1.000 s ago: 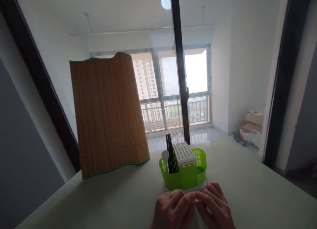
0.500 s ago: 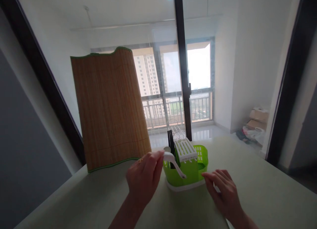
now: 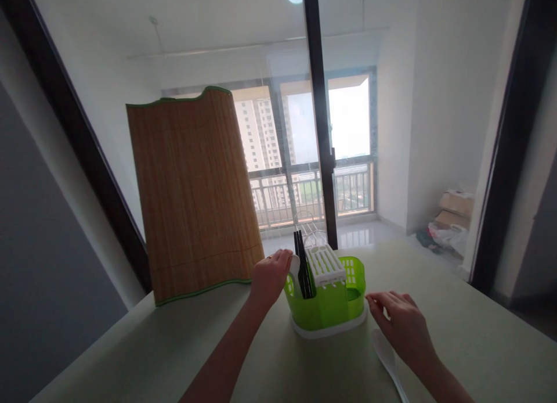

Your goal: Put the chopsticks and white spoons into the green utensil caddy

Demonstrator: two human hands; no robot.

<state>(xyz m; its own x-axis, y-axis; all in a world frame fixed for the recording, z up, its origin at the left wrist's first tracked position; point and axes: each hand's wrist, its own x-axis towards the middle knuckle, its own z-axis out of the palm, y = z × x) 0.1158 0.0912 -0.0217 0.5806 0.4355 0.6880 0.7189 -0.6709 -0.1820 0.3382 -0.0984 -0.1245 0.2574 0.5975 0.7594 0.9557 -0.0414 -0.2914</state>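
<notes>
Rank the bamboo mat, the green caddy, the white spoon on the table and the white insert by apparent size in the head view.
1. bamboo mat
2. green caddy
3 and 4. white spoon and white insert: they look alike; the spoon lies nearer the camera and is partly hidden under the right hand.

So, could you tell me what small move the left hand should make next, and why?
Probably let go and draw back: the left hand has the white spoon standing in the green caddy beside the black chopsticks, while another white spoon lies under the right hand.

Pale table (image 3: 456,339) bears green caddy (image 3: 331,307), spoon (image 3: 387,356), bamboo mat (image 3: 194,194).
</notes>
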